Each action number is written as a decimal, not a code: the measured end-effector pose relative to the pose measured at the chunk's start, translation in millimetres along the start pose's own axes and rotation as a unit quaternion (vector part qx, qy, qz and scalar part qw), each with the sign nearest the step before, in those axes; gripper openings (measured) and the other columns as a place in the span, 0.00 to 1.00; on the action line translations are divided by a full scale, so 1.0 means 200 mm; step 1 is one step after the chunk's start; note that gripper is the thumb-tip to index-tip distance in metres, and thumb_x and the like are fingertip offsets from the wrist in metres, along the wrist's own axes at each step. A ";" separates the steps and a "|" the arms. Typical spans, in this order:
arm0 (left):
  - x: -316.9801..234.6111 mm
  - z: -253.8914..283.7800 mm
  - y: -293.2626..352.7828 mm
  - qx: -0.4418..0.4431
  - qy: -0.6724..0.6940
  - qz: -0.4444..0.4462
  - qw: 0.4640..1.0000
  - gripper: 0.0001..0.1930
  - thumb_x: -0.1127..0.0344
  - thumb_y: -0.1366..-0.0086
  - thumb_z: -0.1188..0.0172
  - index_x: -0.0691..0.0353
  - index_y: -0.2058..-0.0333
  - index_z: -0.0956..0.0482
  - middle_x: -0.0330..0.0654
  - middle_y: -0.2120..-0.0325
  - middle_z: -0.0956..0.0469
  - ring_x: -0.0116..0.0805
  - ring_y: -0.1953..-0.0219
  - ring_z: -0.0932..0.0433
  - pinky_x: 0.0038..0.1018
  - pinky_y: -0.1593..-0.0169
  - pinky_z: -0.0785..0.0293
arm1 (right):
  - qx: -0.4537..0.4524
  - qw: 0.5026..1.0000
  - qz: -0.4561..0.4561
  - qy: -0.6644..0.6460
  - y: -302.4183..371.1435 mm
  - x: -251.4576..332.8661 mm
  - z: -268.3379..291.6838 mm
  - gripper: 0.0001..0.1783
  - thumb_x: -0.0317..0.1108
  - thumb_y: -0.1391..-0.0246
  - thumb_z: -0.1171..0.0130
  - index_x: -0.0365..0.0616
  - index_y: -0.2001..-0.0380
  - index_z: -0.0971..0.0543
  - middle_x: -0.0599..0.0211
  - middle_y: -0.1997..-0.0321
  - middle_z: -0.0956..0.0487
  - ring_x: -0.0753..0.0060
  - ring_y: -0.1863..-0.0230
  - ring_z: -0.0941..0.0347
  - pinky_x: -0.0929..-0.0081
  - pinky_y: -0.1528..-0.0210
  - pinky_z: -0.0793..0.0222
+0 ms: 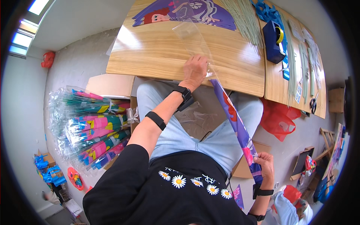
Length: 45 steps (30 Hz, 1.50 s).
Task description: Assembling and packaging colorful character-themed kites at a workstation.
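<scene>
A long, narrow folded kite (235, 118), purple with red and pink print, slants across my lap from the table edge toward my right side. My right hand (265, 165) pinches it near its lower end. By the table's front edge, my left hand (195, 68) has its fingers bent down onto a transparent plastic sleeve (200, 44). That sleeve stretches away over the wood, and its near end meets the kite's pointed tip. My left fingertips are partly hidden, and how far the tip sits inside the sleeve I cannot tell.
On the table (157, 56) lie purple printed sheets (187, 15) and thin rods (243, 18). At the right are a tape dispenser (274, 42) and scissors (313, 104). Wrapped colourful bundles (97, 127) fill the left side. A red bag (277, 119) hangs below the table; another person sits lower right.
</scene>
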State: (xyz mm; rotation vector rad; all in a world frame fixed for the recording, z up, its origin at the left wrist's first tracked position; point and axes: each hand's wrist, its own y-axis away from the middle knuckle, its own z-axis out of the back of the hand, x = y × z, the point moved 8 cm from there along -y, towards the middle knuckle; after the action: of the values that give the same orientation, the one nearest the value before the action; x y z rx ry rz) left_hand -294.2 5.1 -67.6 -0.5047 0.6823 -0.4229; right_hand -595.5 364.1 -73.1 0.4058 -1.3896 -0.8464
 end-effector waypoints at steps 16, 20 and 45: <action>-0.07 0.00 0.06 0.021 -0.047 -0.068 0.996 0.02 0.70 0.44 0.40 0.56 0.71 0.23 0.40 0.69 0.24 0.43 0.63 0.24 0.37 0.61 0.28 | 0.007 0.999 -0.004 -0.031 0.00 0.07 -0.05 0.01 0.21 0.54 0.39 0.34 0.75 0.20 0.68 0.77 0.20 0.81 0.79 0.27 0.84 0.74 0.33; -0.04 -0.01 0.07 0.018 -0.076 -0.089 0.993 0.03 0.69 0.44 0.40 0.56 0.71 0.23 0.39 0.69 0.25 0.42 0.63 0.24 0.36 0.61 0.29 | 0.010 1.000 0.003 -0.027 0.00 0.03 -0.01 0.01 0.20 0.54 0.39 0.34 0.74 0.20 0.68 0.77 0.20 0.81 0.79 0.27 0.84 0.74 0.33; -0.07 0.00 0.08 0.021 0.014 -0.025 0.999 0.03 0.69 0.43 0.40 0.58 0.71 0.24 0.43 0.71 0.25 0.47 0.65 0.24 0.39 0.62 0.28 | -0.018 0.999 -0.010 0.026 0.07 0.01 0.06 0.01 0.21 0.55 0.40 0.33 0.76 0.20 0.68 0.78 0.21 0.81 0.78 0.27 0.83 0.73 0.34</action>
State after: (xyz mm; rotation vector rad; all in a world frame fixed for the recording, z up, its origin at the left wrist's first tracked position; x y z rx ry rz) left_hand -299.8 25.7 -70.4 -0.4784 0.6872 -0.4915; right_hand -602.4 373.8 -59.5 0.4116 -1.3222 -0.8692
